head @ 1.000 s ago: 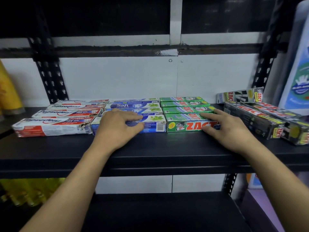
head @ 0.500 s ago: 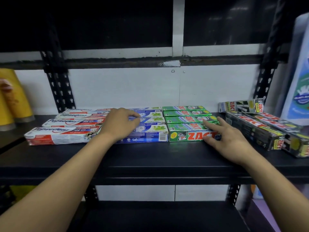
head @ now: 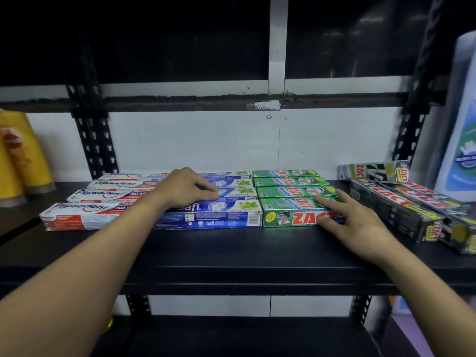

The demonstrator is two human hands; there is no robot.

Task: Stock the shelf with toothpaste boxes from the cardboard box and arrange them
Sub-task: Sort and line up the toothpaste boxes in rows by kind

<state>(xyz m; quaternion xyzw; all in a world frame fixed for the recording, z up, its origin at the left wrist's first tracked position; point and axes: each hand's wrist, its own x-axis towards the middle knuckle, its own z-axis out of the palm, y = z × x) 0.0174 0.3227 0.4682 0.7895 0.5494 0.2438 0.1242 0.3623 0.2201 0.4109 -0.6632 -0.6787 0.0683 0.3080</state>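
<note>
Four rows of red-and-white Pepsodent boxes (head: 85, 215) lie flat at the left of the black shelf (head: 231, 256), with "10X" readable on the front ones. Just beside them are four rows of blue Safi boxes (head: 211, 220), some marked "DOUBLE MINT". Next come four rows of green ZACT boxes (head: 291, 215) with red lettering. The three groups touch side to side.

Farther right, set apart and slanted, lie black ZACT boxes (head: 394, 210). Another ZACT box (head: 373, 172) lies across behind them.

The left grip (head: 188, 189) reaches over the Safi rows. Its fingers are loosely bent with the tips resting on a box top in a middle row, closing round nothing that shows, and its forearm hides the "S" of the front box. The right grip (head: 358, 222) is spread wide, with the index finger on top of the front green box and the thumb against its front face at the right end.

Yellow containers (head: 23, 155) stand at the far left. A white and blue pack (head: 463, 130) stands at the far right, its print too blurred to read. Perforated black uprights (head: 95, 140) rise behind.

A second ago the left grip lay on the front Safi box; now it sits deeper. The right grip stays where it was.
</note>
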